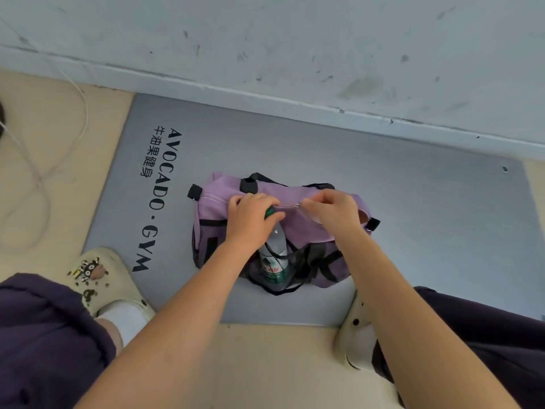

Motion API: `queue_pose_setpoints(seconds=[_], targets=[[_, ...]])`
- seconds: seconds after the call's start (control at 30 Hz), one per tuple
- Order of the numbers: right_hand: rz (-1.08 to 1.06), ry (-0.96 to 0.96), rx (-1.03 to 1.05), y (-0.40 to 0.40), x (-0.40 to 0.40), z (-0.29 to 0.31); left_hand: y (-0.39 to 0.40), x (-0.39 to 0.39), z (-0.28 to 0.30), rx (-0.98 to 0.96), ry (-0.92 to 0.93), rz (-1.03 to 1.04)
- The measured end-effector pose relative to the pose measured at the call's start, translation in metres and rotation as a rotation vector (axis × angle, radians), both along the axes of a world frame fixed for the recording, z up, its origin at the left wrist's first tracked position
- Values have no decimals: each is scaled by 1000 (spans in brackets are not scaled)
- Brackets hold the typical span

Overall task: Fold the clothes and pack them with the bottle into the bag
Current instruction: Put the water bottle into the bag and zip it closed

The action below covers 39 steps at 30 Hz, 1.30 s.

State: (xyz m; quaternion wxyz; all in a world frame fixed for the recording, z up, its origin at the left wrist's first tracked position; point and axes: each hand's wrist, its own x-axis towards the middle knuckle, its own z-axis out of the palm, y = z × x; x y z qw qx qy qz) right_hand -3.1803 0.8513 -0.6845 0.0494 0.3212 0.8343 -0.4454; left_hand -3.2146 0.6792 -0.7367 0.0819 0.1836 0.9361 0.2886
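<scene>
Purple fabric hides whatever the bag (224, 199) holds on the mat (383, 184); only the bottle (274, 261) shows, standing in its mesh side pocket. Your left hand (250, 216) grips the bottle's top; your right hand (333, 211) pinches the zipper pull (297, 205).

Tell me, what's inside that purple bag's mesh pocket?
A bottle stands in the bag's black mesh pocket, its green cap under the left hand. The main compartment's contents are hidden by the purple fabric.

Purple bag (298, 228), green-capped bottle (272, 255)
</scene>
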Motion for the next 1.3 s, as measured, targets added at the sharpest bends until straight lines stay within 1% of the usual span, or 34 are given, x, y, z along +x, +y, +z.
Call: queue_pose_setpoints(seconds=[0.13, 0.2, 0.23, 0.3, 0.37, 0.43, 0.47, 0.53, 0.63, 0.7, 0.77, 0.83, 1.0, 1.13, 1.3], targets=[[-30, -30, 207, 41, 22, 0, 0, -2, 0, -11, -4, 4], [-143, -37, 297, 71, 42, -1, -1, -1, 1, -23, 15, 27], [-229, -37, 295, 85, 52, -1, -2, -1, 2, -38, 28, 37], [-351, -55, 207, 105, 68, 0, -1, 0, 6, -99, 67, 34], [-386, -51, 62, 111, 74, -4, 4, 2, 11, -228, 90, 36], [-447, 9, -159, 106, 71, -7, 12, 3, 16, -326, 46, 79], [-491, 44, -281, 100, 67, -6, 15, 4, 18, -328, -4, 104], [-546, 93, -436, 91, 60, -6, 16, 6, 17, -257, -147, 156], [-544, 120, -489, 85, 54, -6, 12, 5, 10, -33, -360, 258], [-547, 145, -508, 83, 52, -6, 7, 5, 5, 119, -398, 305], [-552, 177, -539, 80, 51, -3, 1, 5, 1, 221, -383, 337], [-567, 218, -580, 80, 49, 0, -3, 4, -1, 278, -346, 352], [-584, 344, -644, 91, 34, 19, 0, -24, 21, 335, -97, 293], [-580, 346, -649, 91, 18, 24, 0, -51, 33, 292, 17, 218], [-554, 320, -685, 83, -6, 16, -2, -66, 22, 192, 12, 209]])
